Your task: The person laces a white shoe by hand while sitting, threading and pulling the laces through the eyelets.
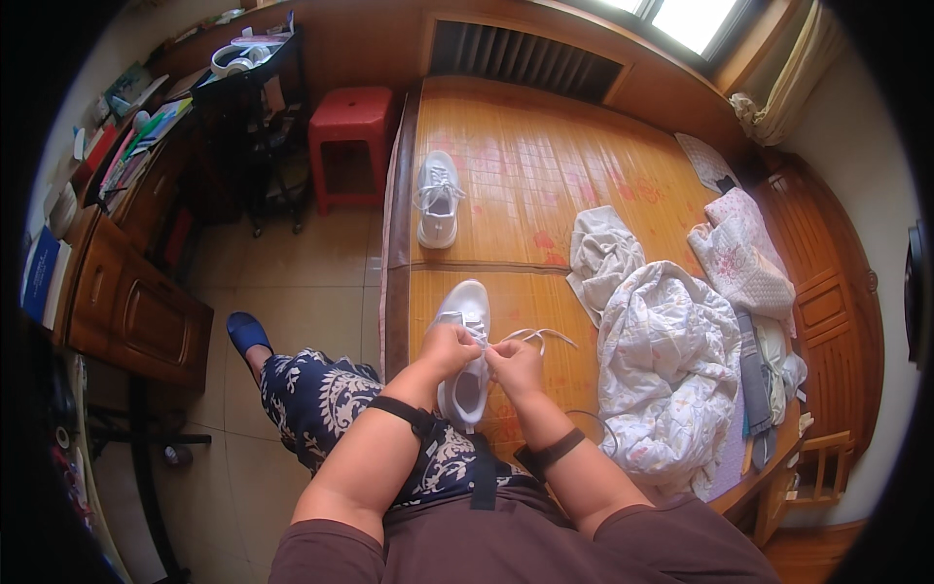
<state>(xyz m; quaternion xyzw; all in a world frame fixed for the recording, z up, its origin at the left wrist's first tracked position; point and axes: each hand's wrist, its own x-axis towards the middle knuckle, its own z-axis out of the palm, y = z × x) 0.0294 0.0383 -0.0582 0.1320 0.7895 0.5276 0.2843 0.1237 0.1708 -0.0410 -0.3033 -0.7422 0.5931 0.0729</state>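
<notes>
Just in front of me a white lace-up sneaker [471,294] lies on the bamboo mat of the bed, toe pointing away. My left hand [452,348] is closed in a pinch at the upper left of its lacing. From the right, my right hand [514,364] pinches at the same lacing, close beside the left fingertips. A loose white shoelace [547,337] trails out over the mat to the right of the shoe. Farther off stands a second white sneaker [439,200], its lace tied in a bow. My fingers partly cover the near shoe's tongue and eyelets.
To the right are a crumpled patterned quilt [671,360], a pale cloth [605,255] and a pink-white pillow [739,253]. A red plastic stool [350,146] stands beyond the bed's left side. A wooden desk cabinet [136,302] lines the left wall.
</notes>
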